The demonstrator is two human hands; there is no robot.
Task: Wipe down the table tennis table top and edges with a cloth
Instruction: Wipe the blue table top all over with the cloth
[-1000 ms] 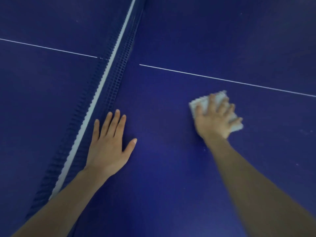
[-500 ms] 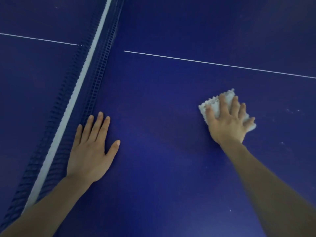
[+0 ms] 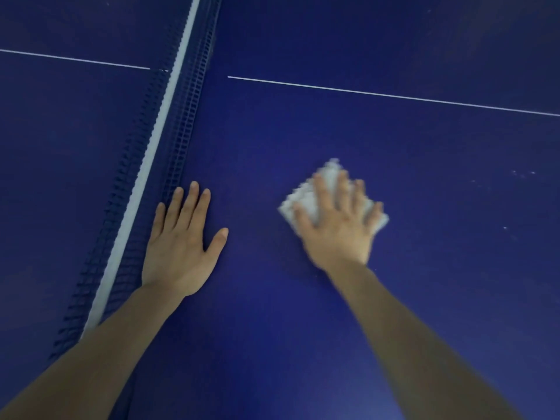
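1 white cloth [image 3: 312, 195] lies under the spread right hand [image 3: 339, 228], fingers flat on it.

We see the right hand [image 3: 338, 227] and the white cloth [image 3: 309, 201] under it lying closer to the left hand [image 3: 178, 250] than half a second ago, when the two were well apart; the gap between them on the blue table top [image 3: 424, 298] is narrower now, and narrower than a second ago too. The right hand and cloth now show smeared with motion blur, where before their outlines were fairly crisp. The net [image 3: 169, 122] and the white centre line [image 3: 394, 95] sit further right and lower in the view than half a second ago, much as they did a second ago.
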